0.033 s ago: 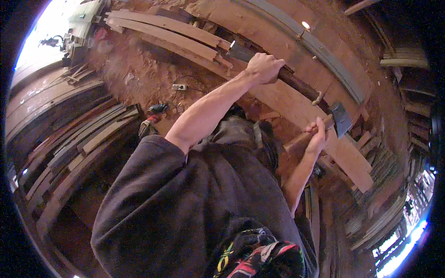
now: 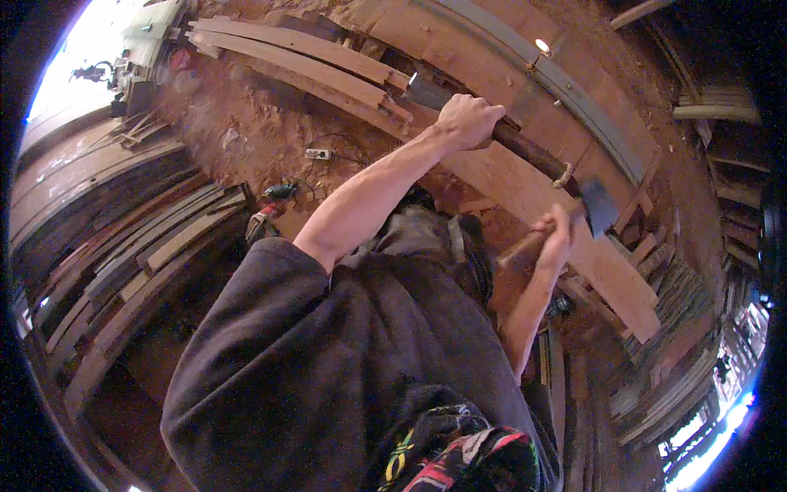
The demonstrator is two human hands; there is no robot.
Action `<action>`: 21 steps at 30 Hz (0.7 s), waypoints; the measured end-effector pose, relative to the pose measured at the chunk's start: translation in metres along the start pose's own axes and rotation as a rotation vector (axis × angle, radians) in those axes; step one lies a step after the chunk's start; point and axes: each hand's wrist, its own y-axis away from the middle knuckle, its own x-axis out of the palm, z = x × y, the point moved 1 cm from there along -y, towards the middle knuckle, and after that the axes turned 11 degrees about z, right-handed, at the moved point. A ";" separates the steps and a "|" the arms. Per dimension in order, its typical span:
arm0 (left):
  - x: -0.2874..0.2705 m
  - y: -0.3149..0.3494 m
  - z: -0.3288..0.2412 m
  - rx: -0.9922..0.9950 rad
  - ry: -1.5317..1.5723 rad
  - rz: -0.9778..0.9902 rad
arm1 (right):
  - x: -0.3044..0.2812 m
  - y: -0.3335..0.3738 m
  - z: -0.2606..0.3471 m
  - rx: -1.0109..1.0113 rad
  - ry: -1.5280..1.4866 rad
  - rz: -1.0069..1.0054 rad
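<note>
My left hand is closed round the dark shaft of a long chisel-like tool, which lies slantwise over a pale timber beam. Its flat grey end with a bright edge points to the far left. A light-coloured ring sits round the shaft near its right end. Lower down, my right hand grips the wooden handle of a short tool with a broad grey metal head; whether hammer or hatchet, I cannot tell. That head is close to the shaft's right end, slightly blurred; contact between them is unclear.
Long sawn boards lie at the far left. A grey metal rail runs along the far side near a small lamp. Stacked planks stand at left. A white socket strip with a cable lies on reddish, dusty ground.
My right hand and its tool have shifted a little to the left. My left hand and the long tool keep their place.
</note>
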 end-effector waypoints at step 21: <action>-0.018 -0.006 0.041 -0.039 -0.167 0.145 | 0.015 -0.031 0.002 0.054 0.031 0.313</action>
